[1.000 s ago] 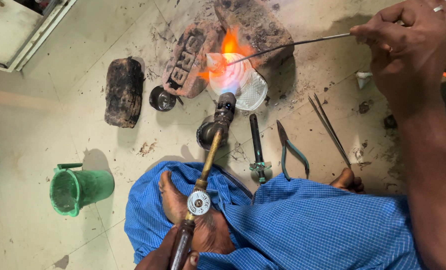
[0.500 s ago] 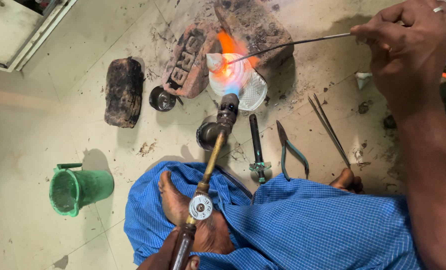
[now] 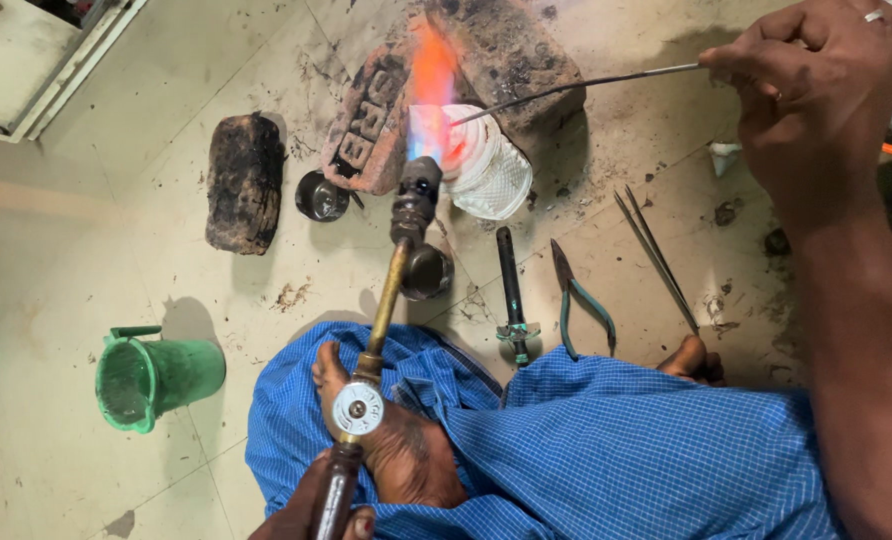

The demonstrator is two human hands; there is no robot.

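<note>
My left hand grips the handle of a brass gas torch at the bottom edge; only the fingers show. The torch's nozzle points away from me and throws an orange-blue flame onto a white honeycomb block. My right hand at the upper right pinches a thin metal rod, whose tip reaches into the flame over the block. I sit cross-legged in a blue checked cloth, with a bare foot under the torch.
Charred bricks stand behind the block, and a blackened block lies to the left. A small dark metal cup, another cup, a dark-handled tool, teal pliers and tweezers lie on the floor. A green plastic mug is at left.
The torch has swung slightly to the right and the flame now rises more upright over the white block. My right hand keeps the rod in place.
</note>
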